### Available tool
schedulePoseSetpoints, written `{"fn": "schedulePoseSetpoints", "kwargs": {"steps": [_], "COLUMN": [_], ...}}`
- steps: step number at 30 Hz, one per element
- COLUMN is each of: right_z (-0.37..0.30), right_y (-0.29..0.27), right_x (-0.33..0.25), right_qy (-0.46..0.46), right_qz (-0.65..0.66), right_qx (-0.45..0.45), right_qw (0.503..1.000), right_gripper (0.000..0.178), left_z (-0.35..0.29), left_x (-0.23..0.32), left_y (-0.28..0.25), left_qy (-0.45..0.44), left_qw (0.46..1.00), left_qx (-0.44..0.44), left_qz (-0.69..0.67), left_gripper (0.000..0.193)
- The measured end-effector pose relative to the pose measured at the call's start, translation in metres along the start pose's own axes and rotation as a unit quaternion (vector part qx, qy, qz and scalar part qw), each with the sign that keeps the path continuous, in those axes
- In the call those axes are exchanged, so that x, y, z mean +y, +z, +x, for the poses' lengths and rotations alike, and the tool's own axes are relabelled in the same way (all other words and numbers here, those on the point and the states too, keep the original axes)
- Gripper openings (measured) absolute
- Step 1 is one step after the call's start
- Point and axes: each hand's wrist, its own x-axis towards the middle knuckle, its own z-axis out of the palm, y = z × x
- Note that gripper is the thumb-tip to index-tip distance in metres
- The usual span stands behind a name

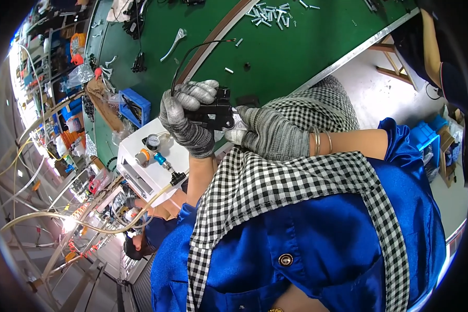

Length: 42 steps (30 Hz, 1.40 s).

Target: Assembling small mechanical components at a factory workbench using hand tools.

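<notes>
- Your left hand (pixel 181 122), gloved, stands upright, fingers (pixel 198 94) curled inward.
- Your right hand (pixel 276 131), gloved too, points leftward, fingers bent.
- Your right forearm (pixel 356 144) lies nearly level, wrist bare.

The green worktop (pixel 317 57) is bordered by a metal strip (pixel 359 48). Beyond it, the pale, glossy floor (pixel 359 98) is brightly lit, and a wooden frame (pixel 393 75) is seen there. At lower left, a glaring light (pixel 69 224) is seen.
</notes>
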Motion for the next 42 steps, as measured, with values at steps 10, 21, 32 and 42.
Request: {"fn": "schedulePoseSetpoints", "kwargs": {"steps": [10, 21, 32, 42], "right_z": [0.004, 0.004, 0.015, 0.026], "right_y": [-0.003, -0.001, -0.034, -0.041], "right_x": [0.006, 0.006, -0.006, 0.007], "right_qy": [-0.053, -0.047, -0.064, 0.071], "right_qz": [0.048, 0.074, 0.012, 0.447], "right_qx": [0.023, 0.018, -0.091, -0.311], "right_qw": [0.997, 0.996, 0.994, 0.836], "right_gripper": [0.047, 0.041, 0.037, 0.049], "left_z": [0.004, 0.007, 0.01, 0.039], "left_x": [0.001, 0.007, 0.026, 0.054], "left_y": [0.006, 0.014, 0.005, 0.012], "left_qy": [0.006, -0.023, -0.071, -0.267], "left_qw": [0.999, 0.997, 0.969, 0.938], "left_qx": [0.007, 0.024, -0.012, -0.185], "left_qz": [0.046, 0.07, 0.238, 0.121], "left_gripper": [0.034, 0.032, 0.022, 0.024]}}
